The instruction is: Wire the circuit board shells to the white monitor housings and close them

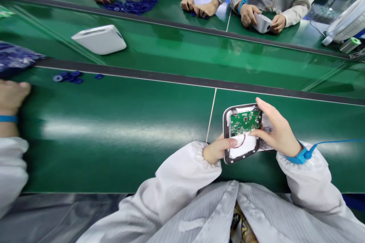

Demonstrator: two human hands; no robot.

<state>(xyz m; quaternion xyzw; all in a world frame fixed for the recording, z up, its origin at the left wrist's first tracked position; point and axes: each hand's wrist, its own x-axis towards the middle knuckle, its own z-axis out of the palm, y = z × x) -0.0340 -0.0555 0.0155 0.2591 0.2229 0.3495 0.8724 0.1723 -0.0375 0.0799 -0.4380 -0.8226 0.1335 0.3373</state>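
Observation:
A white device housing (243, 150) with a dark rim is held above the green bench, its open side facing up. A green circuit board (245, 120) fills its upper part. My left hand (219, 148) grips the housing's left side, thumb over the front near a round white part. At the right side, my right hand (275, 129) holds the housing between thumb and fingers, the thumb near the board's lower edge. A blue strap with a cord circles my right wrist. Behind the right hand, a white piece and thin wires show partly.
A white closed housing (101, 40) lies on the green conveyor (176, 55) beyond the dark rail. Blue rings (70, 77) sit at the bench's back left. A co-worker's hand (13, 97) is at far left. Across, people handle blue parts (134, 5) and a white housing (262, 23).

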